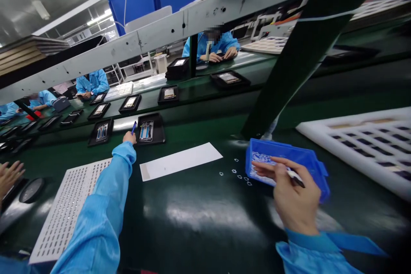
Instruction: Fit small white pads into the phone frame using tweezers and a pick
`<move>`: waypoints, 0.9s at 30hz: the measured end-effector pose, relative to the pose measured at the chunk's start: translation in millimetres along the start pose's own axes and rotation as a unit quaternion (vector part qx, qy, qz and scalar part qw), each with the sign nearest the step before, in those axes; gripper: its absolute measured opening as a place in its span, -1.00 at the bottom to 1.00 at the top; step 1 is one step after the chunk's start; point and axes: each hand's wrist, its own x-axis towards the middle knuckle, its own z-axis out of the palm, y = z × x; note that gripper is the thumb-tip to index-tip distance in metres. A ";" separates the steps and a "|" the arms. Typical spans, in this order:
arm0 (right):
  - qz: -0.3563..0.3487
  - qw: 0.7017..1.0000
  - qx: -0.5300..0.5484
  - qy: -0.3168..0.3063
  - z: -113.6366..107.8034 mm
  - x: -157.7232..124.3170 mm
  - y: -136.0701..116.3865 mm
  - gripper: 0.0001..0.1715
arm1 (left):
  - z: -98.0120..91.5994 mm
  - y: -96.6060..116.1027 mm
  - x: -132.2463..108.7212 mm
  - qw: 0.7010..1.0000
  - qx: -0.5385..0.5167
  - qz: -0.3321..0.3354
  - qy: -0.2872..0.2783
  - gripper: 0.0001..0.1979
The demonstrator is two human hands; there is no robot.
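Observation:
Reaching far forward, my left hand [129, 138] is closed on a slim blue pen-shaped tool [133, 127], between two black trays. The nearer-right black tray [158, 137] holds an opened phone-like device [147, 131]; the left black tray [109, 128] holds a similar one. My right hand [297, 197] grips a black-and-white pen-shaped tool [296, 178], its fingers extending over a blue bin [308, 160]. Many small white pieces [261, 159] lie inside the bin. Several small ring-like pieces [239, 177] are scattered on the bench left of it.
A white strip [181, 162] lies mid-bench. A perforated white sheet [69, 205] is under my left arm; a slotted white foam tray [369, 137] sits right. A slanted dark green post [298, 60] stands behind the bin. Another person's hand [9, 177] is at far left.

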 end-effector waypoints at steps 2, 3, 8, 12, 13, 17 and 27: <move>-0.032 0.999 -0.020 -0.017 3.8 -7.5 2.1 -0.42 | -1.4 -2.2 -0.4 1.000 -0.002 0.001 -0.013 -0.66; -0.047 0.998 -0.030 -0.029 5.7 -11.5 3.9 -0.46 | -0.8 -2.8 -1.1 1.000 -0.001 0.000 -0.016 -0.66; -0.113 0.972 -0.081 -0.187 19.9 -41.1 15.4 -0.69 | 9.1 -1.9 -7.4 1.000 0.014 -0.013 0.004 -0.66; -0.148 0.926 -0.118 -0.326 38.2 -65.8 21.7 -0.74 | 8.8 0.0 -9.6 0.999 0.033 -0.016 0.036 -0.66; -0.149 0.917 -0.127 -0.347 42.1 -69.2 23.0 -0.73 | 6.6 -0.1 -9.4 0.998 0.038 -0.015 0.044 -0.66; -0.133 0.901 -0.153 -0.385 49.9 -71.6 29.6 -0.71 | -4.2 -2.4 -7.0 0.997 0.053 -0.004 0.057 -0.65; -0.077 0.910 -0.129 -0.387 51.2 -89.4 25.4 -0.60 | 8.9 0.9 -0.1 0.998 0.052 0.018 0.018 -0.67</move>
